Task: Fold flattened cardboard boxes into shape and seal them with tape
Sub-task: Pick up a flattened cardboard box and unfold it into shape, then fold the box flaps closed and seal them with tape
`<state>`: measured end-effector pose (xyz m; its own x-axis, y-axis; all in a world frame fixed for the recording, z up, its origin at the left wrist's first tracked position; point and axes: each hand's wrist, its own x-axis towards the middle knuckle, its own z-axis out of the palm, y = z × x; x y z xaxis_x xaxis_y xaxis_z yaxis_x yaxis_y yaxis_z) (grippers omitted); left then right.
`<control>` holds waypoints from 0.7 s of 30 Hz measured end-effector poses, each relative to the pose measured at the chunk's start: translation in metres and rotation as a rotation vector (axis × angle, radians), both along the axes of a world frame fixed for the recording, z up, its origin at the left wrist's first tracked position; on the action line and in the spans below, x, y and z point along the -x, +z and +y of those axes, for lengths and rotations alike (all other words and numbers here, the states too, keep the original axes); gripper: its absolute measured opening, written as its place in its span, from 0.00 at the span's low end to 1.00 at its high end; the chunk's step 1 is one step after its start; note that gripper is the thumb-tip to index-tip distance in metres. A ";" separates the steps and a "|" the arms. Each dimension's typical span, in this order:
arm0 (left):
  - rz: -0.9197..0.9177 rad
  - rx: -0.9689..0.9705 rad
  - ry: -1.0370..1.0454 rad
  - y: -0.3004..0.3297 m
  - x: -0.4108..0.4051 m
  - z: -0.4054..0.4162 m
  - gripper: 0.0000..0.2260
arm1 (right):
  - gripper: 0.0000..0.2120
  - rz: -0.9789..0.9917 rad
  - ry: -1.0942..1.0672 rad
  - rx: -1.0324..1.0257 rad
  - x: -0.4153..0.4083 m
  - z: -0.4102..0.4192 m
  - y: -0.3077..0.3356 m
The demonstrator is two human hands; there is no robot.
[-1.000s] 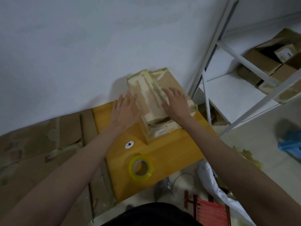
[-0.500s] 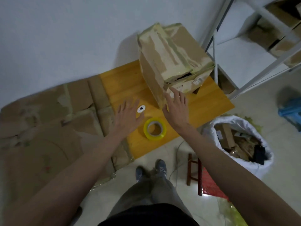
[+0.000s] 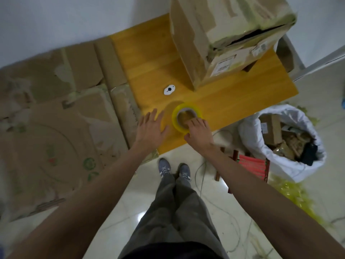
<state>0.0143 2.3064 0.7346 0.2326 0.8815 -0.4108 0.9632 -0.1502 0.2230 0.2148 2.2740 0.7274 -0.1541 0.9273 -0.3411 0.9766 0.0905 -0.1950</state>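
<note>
Against a white wall, a yellow wooden table (image 3: 145, 58) carries a folded cardboard box (image 3: 220, 34) at its far right, its taped top seam gaping, and a yellow tape roll (image 3: 187, 111) near the front edge. Right hand (image 3: 198, 134) grips the roll, fingers dipped into its core, while the left hand (image 3: 150, 128) lies flat with spread fingers just beside it. Flattened cardboard (image 3: 56, 118) covers the floor to the left.

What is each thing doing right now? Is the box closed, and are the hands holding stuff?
Cardboard box: folded up, top seam gaping.
Tape roll: flat on the wooden table.
Right hand: fingers curled into the roll.
Left hand: open, holding nothing.
White sack: open, holding scraps.
</note>
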 end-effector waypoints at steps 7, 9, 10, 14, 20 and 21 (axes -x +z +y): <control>-0.071 0.003 0.006 0.007 0.013 -0.010 0.25 | 0.18 -0.021 -0.037 -0.008 0.008 0.003 -0.009; -0.109 0.002 -0.017 0.016 0.011 -0.007 0.24 | 0.19 0.039 -0.071 -0.026 0.008 0.007 0.000; -0.126 -0.006 -0.015 0.021 0.010 -0.005 0.23 | 0.20 0.095 -0.105 -0.028 0.009 0.009 0.007; -0.242 -0.058 0.000 0.050 0.002 0.007 0.22 | 0.18 0.316 -0.225 0.012 0.010 0.013 0.035; -0.424 -0.138 -0.006 0.093 -0.003 0.017 0.18 | 0.17 0.531 -0.367 0.007 0.016 0.019 0.071; -0.432 -0.142 -0.018 0.099 -0.003 0.017 0.18 | 0.16 0.548 -0.376 -0.008 0.019 0.020 0.077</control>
<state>0.0176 2.3232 0.8335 0.3721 0.9164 -0.1475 0.7830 -0.2246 0.5801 0.1961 2.2945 0.8044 0.0316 0.9539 -0.2983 0.7015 -0.2338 -0.6732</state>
